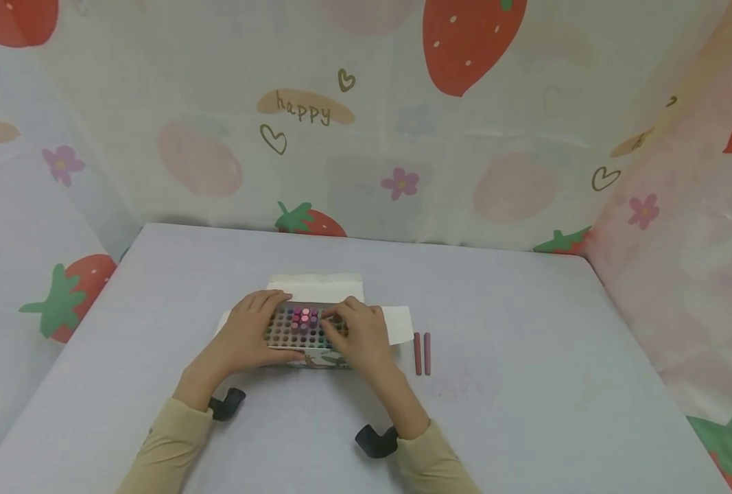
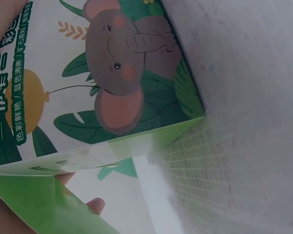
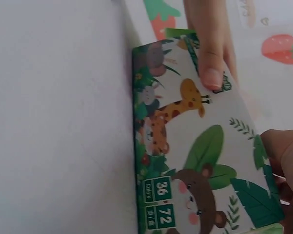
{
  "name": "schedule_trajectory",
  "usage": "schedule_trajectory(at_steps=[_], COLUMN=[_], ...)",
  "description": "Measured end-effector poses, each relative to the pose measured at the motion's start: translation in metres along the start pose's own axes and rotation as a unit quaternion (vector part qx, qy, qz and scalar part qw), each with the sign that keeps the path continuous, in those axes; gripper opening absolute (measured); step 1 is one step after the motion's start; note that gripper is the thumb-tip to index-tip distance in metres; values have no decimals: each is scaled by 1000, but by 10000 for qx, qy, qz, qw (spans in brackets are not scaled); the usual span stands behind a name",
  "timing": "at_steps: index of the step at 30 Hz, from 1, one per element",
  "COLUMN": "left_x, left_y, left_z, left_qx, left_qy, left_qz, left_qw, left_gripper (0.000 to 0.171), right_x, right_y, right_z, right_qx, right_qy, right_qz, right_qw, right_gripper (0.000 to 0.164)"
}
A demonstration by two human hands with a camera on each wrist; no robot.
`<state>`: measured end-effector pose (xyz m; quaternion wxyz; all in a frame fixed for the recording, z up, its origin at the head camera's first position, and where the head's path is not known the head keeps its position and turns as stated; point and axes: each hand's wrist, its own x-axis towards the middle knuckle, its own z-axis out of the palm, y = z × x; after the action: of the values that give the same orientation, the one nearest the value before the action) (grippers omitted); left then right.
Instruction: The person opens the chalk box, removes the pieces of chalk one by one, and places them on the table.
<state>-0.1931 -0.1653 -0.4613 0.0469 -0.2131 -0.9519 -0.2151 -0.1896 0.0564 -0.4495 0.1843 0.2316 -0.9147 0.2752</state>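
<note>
Sleeves (image 1: 171,439) lay near; left fingers (image 1: 265,300) gripped the box (image 1: 325,359). Whether right fingers (image 1: 341,310) held anything, I couldn't tell. Rightward nudging risked its flap (image 1: 398,324) rolling 2 sticks (image 1: 427,353).

White, green-leafed, animal-patterned box (image 3: 200,139)

A printed cardboard box (image 2: 83,78) is filling the upper left, its face showing a winking grey elephant (image 2: 115,63), a yellow balloon (image 2: 28,95) on a string and green leaves (image 2: 78,127). White Chinese lettering (image 2: 22,78) is running up a green band near the left edge. Below, a green flap (image 2: 46,207) is sticking out, with a fingertip (image 2: 96,205) of the left hand (image 2: 5,219) peeking past it. At right, the box is resting on a whitish desk (image 2: 254,97).
</note>
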Motion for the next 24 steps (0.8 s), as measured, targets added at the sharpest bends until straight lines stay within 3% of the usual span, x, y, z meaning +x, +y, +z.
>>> schedule_trajectory(at_steps=[10, 16, 24], left_x=[0, 0, 0], left_y=[-2, -2, -2], left_z=[0, 0, 2], left_qx=[38, 36, -4], left_qy=[99, 77, 71], left_qz=[147, 148, 148], left_qw=[9998, 9999, 9999], left_gripper=[104, 104, 103], right_x=[1, 1, 0], right_y=[-8, -8, -7], right_z=[13, 17, 17], right_qx=[-422, -457, -409], right_qy=[202, 463, 439], right_qz=[364, 360, 272], right_qw=[9982, 9972, 9978], right_gripper=[16, 16, 17])
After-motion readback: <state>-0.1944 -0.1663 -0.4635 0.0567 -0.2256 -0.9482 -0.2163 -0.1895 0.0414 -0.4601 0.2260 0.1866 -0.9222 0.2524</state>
